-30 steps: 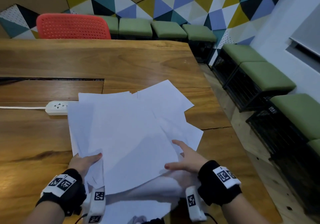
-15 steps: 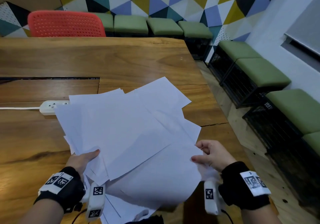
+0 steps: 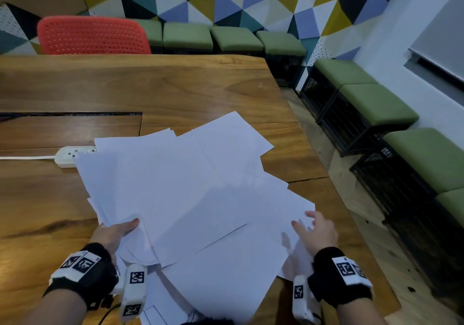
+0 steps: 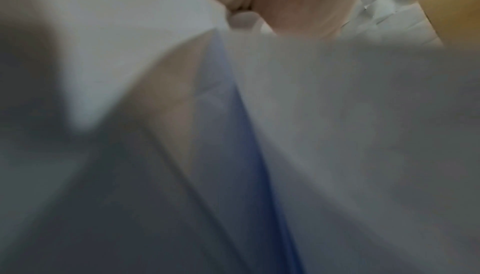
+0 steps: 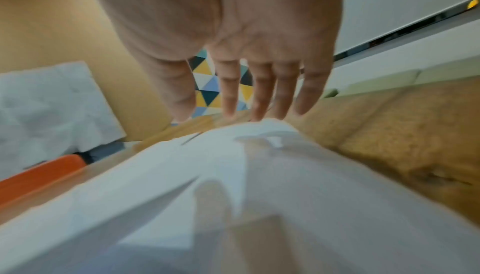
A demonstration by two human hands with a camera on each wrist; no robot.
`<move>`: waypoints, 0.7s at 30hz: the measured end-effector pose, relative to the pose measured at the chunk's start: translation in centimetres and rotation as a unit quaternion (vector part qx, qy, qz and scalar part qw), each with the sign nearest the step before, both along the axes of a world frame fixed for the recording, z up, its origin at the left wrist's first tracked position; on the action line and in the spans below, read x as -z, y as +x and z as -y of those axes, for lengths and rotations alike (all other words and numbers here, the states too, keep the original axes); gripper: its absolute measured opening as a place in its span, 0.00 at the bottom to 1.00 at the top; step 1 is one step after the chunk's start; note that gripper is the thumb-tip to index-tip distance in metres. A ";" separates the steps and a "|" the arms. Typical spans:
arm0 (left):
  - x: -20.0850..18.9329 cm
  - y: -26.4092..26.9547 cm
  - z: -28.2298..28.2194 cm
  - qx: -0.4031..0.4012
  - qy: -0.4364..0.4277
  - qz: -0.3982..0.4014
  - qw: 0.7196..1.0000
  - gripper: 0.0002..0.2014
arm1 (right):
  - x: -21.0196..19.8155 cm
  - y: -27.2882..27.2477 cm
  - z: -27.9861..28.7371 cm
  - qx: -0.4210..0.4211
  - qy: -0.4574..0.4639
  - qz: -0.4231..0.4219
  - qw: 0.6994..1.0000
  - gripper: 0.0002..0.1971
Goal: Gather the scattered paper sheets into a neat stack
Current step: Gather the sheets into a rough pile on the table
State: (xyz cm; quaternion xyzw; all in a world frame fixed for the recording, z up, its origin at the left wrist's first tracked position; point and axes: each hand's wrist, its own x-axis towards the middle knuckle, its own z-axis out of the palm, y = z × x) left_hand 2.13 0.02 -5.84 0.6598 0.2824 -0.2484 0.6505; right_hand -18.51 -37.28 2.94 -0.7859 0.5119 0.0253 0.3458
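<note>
A loose, fanned pile of white paper sheets (image 3: 180, 194) lies on the wooden table (image 3: 150, 86) in front of me, its corners sticking out at different angles. My left hand (image 3: 118, 231) pinches the pile's near left edge, thumb on top and fingers hidden underneath. In the left wrist view, blurred paper (image 4: 337, 114) fills the frame. My right hand (image 3: 313, 229) hovers at the pile's right edge with straight, spread fingers. The right wrist view shows those fingers (image 5: 259, 93) stretched out just above the sheets (image 5: 182, 175), holding nothing.
A white power strip (image 3: 67, 156) lies partly under the pile's far left corner. A red chair (image 3: 93, 36) stands behind the table. Green stools (image 3: 376, 103) line the wall on the right. The table's right edge runs close to my right hand.
My right hand moved from the pile's middle to its right edge, briefly pinched a sheet, then let go and straightened its fingers. The pile spread rightward. The left hand kept its hold.
</note>
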 end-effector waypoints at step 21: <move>-1.3 -1.1 1.0 -0.003 -0.026 0.025 0.999 0.28 | -0.1 2.5 -4.1 -0.256 0.111 -0.153 0.948 0.30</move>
